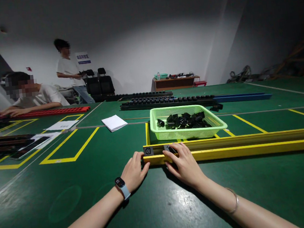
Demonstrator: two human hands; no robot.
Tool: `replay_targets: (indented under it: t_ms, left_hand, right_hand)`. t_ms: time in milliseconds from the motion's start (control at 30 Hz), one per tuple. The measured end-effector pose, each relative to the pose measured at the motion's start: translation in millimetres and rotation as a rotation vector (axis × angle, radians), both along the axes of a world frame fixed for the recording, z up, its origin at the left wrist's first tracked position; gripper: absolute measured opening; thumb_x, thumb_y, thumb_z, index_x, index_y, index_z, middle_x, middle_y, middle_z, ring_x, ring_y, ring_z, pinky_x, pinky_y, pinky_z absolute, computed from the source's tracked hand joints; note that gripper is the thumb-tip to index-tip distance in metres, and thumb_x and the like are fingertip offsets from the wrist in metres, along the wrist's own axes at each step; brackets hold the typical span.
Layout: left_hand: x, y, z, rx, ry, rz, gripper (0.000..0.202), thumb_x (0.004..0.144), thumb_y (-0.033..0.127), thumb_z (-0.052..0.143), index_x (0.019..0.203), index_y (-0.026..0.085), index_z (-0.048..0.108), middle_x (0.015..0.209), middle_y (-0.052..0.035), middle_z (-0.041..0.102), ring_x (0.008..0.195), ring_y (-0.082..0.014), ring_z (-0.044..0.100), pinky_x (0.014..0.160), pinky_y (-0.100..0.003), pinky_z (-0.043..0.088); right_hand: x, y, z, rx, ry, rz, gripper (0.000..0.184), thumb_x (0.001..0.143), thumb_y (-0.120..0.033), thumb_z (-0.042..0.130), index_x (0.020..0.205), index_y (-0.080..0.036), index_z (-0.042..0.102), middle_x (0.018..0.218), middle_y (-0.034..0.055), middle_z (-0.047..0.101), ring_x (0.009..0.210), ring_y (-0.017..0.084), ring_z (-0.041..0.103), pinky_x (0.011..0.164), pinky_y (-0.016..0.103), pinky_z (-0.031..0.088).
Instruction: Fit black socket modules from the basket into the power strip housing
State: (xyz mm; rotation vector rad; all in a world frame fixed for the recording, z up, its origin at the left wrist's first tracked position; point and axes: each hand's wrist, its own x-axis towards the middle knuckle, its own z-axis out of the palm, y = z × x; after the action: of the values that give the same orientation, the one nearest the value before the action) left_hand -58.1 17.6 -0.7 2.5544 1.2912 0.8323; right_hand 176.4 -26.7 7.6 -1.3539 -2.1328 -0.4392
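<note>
A long yellow channel rail (249,150) lies across the table in front of me. In its left end sits a black power socket (148,151) with a light-edged face. My left hand (133,173) grips that end of the rail, fingers behind and thumb in front. Farther right along the channel, my right hand (183,164) has its fingers on a second black socket (171,149), which they partly cover; its thumb is by the rail's front wall. Just behind the rail stands a light green basket (189,133) holding many loose black sockets (188,120).
Black parts (216,107) lie right of the basket. Behind are a blue rail (243,97) and dark filled rails (164,101). White paper (114,123), a phone (31,147) and a red rail (55,112) are leftward. One person (48,96) leans on the table; another (68,70) stands.
</note>
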Motion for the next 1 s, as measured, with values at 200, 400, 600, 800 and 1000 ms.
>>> replay_targets:
  t_ms: [200,400,600,800,1000]
  left_hand:
    - [0.2,-0.5,0.3,-0.003,-0.026,0.004,0.022,0.093,0.031,0.044,0.112,0.019,0.042,0.102,-0.0061,0.053,0.077,-0.0176,0.059,0.068,-0.033,0.051]
    - [-0.4,-1.6,1.4,-0.005,-0.039,-0.034,0.026,0.093,0.03,0.044,0.116,0.021,0.042,0.104,-0.0058,0.052,0.083,-0.0182,0.06,0.075,-0.034,0.052]
    - [-0.2,-2.9,2.5,0.003,0.031,-0.075,0.035,0.092,0.03,0.046,0.127,0.025,0.04,0.108,-0.0059,0.05,0.091,-0.0196,0.058,0.084,-0.038,0.051]
    - [0.2,-2.7,2.3,-0.005,0.065,-0.096,0.042,0.092,0.03,0.047,0.132,0.03,0.038,0.107,-0.0049,0.049,0.091,-0.0197,0.058,0.083,-0.038,0.051]
    - [-0.7,-0.5,-2.5,0.03,0.005,-0.09,0.041,0.09,0.029,0.048,0.129,0.022,0.037,0.111,-0.0088,0.052,0.096,-0.0226,0.058,0.085,-0.041,0.05]
  right_hand:
    - [-0.9,-0.2,-0.4,0.022,0.028,-0.02,0.032,0.087,-0.033,0.053,0.116,-0.022,0.059,0.123,0.0117,0.05,0.119,0.027,0.044,0.108,0.052,0.031]
    - [1.0,0.0,-1.5,0.025,0.022,-0.003,0.036,0.087,-0.032,0.054,0.121,-0.021,0.056,0.127,0.0122,0.05,0.122,0.027,0.043,0.109,0.052,0.03]
    - [1.6,-1.2,1.0,-0.028,-0.039,0.131,0.045,0.087,-0.028,0.052,0.131,-0.02,0.047,0.139,0.0076,0.048,0.128,0.027,0.039,0.112,0.054,0.027]
    - [-2.2,-3.6,1.7,-0.085,-0.088,0.25,0.048,0.085,-0.023,0.053,0.133,-0.02,0.044,0.143,0.0031,0.045,0.131,0.025,0.037,0.114,0.054,0.025]
    - [-0.7,-1.3,-0.4,-0.046,-0.053,0.23,0.046,0.085,-0.024,0.054,0.131,-0.019,0.047,0.135,0.0073,0.052,0.128,0.025,0.041,0.113,0.053,0.027]
